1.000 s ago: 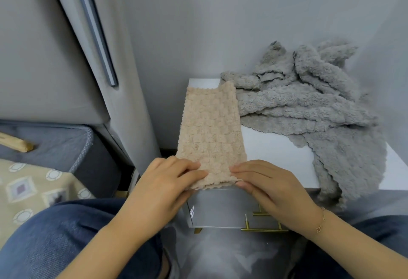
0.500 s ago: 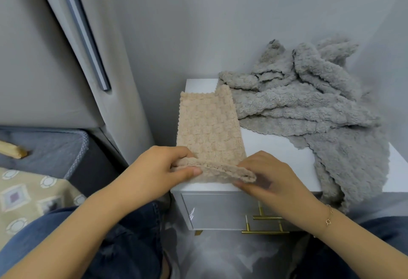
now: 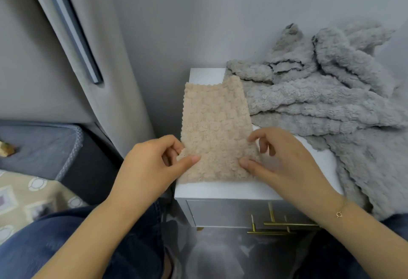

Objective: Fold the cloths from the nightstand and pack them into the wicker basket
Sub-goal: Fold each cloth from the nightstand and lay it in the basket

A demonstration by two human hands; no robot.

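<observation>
The long beige, nubbly fleece cloth (image 3: 215,128) lies along the left edge of the white nightstand (image 3: 223,190), and half a second ago its near end had only just been curled off the front edge; now that end has been carried up and over, so a doubled layer sits on the strip's near half. The left hand (image 3: 152,164) pinches the fold's left side between thumb and curled fingers, while the right hand (image 3: 284,159) does the same on the right, thumb on top and forefinger arched above (both grips look light, more steering than clamping). The heap of grey, shaggy fleece cloths (image 3: 331,106) is piled at the back right corner, spilling over the right edge and touching the beige strip's far right side. I'd judge this fold about halfway through; the flap needs laying flat before another fold. The wicker basket is nowhere in sight from here.
</observation>
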